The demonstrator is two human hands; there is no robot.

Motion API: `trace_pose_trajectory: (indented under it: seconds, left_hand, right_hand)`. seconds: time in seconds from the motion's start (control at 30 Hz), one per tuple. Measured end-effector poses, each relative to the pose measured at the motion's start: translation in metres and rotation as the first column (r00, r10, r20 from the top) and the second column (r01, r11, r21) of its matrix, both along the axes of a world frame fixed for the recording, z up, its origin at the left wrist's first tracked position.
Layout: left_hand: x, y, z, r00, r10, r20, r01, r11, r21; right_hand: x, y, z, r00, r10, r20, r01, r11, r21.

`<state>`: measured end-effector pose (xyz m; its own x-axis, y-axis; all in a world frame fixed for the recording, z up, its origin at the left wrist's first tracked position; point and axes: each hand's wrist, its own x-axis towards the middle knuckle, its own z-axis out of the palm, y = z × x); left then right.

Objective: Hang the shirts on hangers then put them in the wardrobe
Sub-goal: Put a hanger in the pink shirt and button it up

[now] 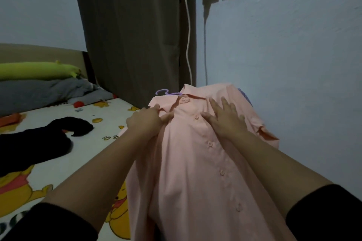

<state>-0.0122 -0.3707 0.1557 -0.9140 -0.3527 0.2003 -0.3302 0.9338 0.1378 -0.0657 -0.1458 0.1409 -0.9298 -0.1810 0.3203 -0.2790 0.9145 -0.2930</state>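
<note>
Peach shirt [195,162] spread on the bed [58,127], buttoned down its front.

A purple hanger [166,92] hook pokes out just past the collar. The left hand [145,121] has its grip pinched on the cloth beside the collar; the right hand [225,119] lies flat on the chest, fingers spread, holding nothing. The shirt is smooth, soft fabric with round matching buttons. A black garment [39,143] lies crumpled on the cartoon-printed sheet, well apart from it.
</note>
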Motion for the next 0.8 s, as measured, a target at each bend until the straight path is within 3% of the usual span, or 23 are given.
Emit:
trace_pose_trajectory:
  seconds: [0.2, 0.63, 0.7, 0.8]
  left_hand:
    - [-0.01, 0.019, 0.007, 0.999, 0.031, 0.034, -0.036, 0.987, 0.158]
    - [-0.001, 0.047, 0.008, 0.97, -0.073, -0.23, 0.069, 0.997, -0.026]
    - [-0.004, 0.049, 0.007, 0.941, -0.155, -0.299, 0.124, 0.985, -0.121]
    - [-0.006, 0.057, 0.005, 0.917, -0.266, -0.295, 0.235, 0.962, -0.138]
  right_hand:
    - [0.003, 0.007, 0.013, 1.0, -0.017, -0.009, 0.018, 0.998, 0.057]
    - [0.018, 0.02, 0.022, 1.0, -0.024, 0.012, 0.022, 0.989, 0.143]
    - [0.018, 0.019, 0.021, 0.999, -0.024, -0.033, 0.028, 0.99, 0.14]
    - [0.018, 0.021, 0.019, 0.999, -0.024, -0.031, 0.029, 0.989, 0.143]
